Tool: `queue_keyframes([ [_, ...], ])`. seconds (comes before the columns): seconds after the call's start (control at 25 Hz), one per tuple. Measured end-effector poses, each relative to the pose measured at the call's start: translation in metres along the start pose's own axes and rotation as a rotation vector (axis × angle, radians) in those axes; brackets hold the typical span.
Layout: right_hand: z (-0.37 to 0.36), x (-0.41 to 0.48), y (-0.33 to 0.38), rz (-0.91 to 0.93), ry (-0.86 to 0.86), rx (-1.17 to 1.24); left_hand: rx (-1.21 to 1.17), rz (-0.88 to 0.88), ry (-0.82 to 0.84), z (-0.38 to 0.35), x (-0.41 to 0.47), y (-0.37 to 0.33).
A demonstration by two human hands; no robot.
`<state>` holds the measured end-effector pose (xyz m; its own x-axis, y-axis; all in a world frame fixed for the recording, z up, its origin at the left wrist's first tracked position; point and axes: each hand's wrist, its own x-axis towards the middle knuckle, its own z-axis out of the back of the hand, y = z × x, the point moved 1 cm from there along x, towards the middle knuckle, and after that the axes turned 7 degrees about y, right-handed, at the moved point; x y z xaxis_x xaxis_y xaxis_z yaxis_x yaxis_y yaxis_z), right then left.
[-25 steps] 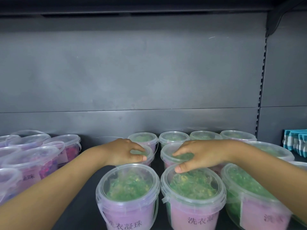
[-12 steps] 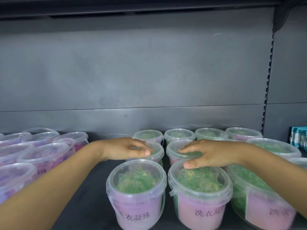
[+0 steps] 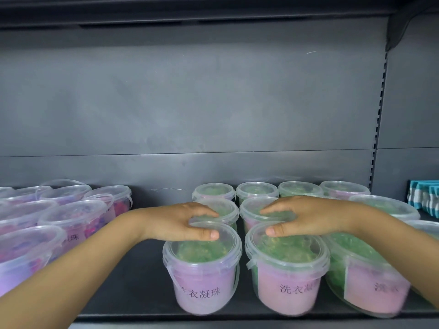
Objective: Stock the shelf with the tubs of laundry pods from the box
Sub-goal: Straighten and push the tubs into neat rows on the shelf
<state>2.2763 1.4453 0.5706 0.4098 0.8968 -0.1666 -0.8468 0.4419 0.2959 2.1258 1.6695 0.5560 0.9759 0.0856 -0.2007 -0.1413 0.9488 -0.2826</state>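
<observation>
The left hand (image 3: 180, 222) lies flat with its fingers nearly straight and is not curled round anything. Its thumb rests on the back edge of the lid of the front left tub (image 3: 202, 276), and its fingers reach over the lid of the second-row left tub (image 3: 228, 210) behind it. The right hand (image 3: 308, 218) is likewise open and flat: its thumb touches the back edge of the lid of the front right tub (image 3: 287, 276), and its fingers lie on the lid of the second-row right tub (image 3: 249, 210). These four tubs are of clear plastic and hold green laundry pods. The two front ones carry a pink-purple label with Chinese print. They stand upright, just beside each other, near the front edge of the dark shelf (image 3: 133, 286). Behind them a back row of four similar tubs (image 3: 300, 189) stands near the grey back panel (image 3: 190, 103). One more green tub (image 3: 370, 281) stands just right of the front pair. To the left, apart from the green group, stand tubs with pink and purple pods (image 3: 71, 217). At the far right edge are teal striped packs (image 3: 425, 198).
</observation>
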Motion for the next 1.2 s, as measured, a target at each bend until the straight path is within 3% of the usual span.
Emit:
queue_keyframes([
  [0.24, -0.021, -0.005, 0.009, 0.033, -0.102, -0.047, -0.025, -0.017, -0.049, -0.009, -0.006, -0.006],
  [0.6, -0.012, 0.004, -0.002, 0.033, -0.077, -0.086, 0.032, -0.103, -0.111, -0.011, 0.003, 0.002],
  [0.96, -0.015, -0.001, 0.003, -0.006, -0.095, 0.022, 0.035, -0.091, -0.161, -0.012, -0.002, -0.004],
  [1.2, -0.02, -0.04, 0.02, -0.046, -0.466, 0.249, 0.173, -0.03, -0.499, -0.016, -0.026, -0.021],
])
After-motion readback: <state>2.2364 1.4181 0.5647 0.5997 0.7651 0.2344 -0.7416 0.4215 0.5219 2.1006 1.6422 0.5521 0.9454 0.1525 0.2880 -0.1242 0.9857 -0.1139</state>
